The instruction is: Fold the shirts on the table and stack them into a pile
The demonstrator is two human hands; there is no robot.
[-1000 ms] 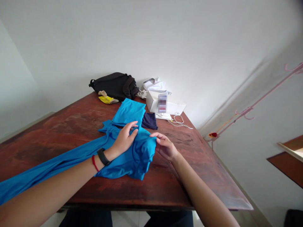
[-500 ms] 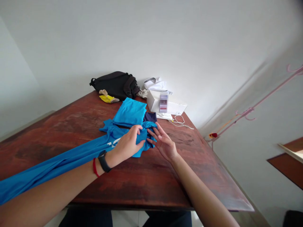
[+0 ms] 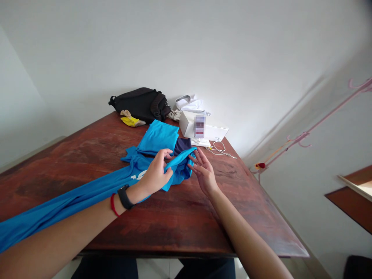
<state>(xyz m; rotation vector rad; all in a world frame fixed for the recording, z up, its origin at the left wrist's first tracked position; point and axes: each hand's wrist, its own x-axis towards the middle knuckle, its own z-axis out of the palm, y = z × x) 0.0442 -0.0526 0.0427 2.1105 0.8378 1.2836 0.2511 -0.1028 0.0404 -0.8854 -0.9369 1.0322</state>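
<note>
Our left hand [image 3: 155, 175], with a black wristband [image 3: 124, 197] and red string [image 3: 112, 204] at the wrist, rests on a bright blue garment with white print [image 3: 145, 170]. Its fingers [image 3: 164, 154] curl closed over the cloth and hold a gathered fold. Our right hand [image 3: 204, 173] stands open, its fingers [image 3: 197, 157] spread wide, just beside the raised blue fold and gripping nothing.

The garment lies mid-way across the dark reddish-brown wooden worktop [image 3: 64, 166] and runs off its left edge. Past our hands sit a folded blue cloth [image 3: 158, 137] and a navy cloth [image 3: 182, 146]. Along the far edge are a black backpack [image 3: 139, 104] and a white box [image 3: 197, 128] with a white cable [image 3: 221, 150].
</note>
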